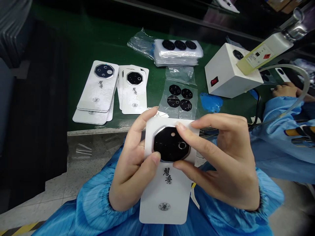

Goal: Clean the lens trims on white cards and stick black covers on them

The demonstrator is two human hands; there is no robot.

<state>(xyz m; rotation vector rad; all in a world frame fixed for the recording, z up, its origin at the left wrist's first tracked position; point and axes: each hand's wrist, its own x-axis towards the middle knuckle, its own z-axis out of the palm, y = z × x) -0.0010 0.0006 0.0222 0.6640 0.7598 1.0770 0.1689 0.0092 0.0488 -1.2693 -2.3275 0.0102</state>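
My left hand (134,157) grips the left edge of a white phone-shaped card (167,200), its thumb resting on the rim of a black octagonal camera lens cover (171,144). The cover has a silver rim and sits on the card's upper part. My right hand (221,157) pinches the cover from the right, with fingertips on its black face and thumb at its lower edge. Both hands hide part of the cover's rim and the card's top.
On the green mat (81,32) lie white cards (95,90), a second card stack (134,91), a plastic bag of black lens covers (178,98) and a wrapped stack (178,52). A white box with a red switch (228,70) stands right. A co-worker's hand (286,90) shows beyond it.
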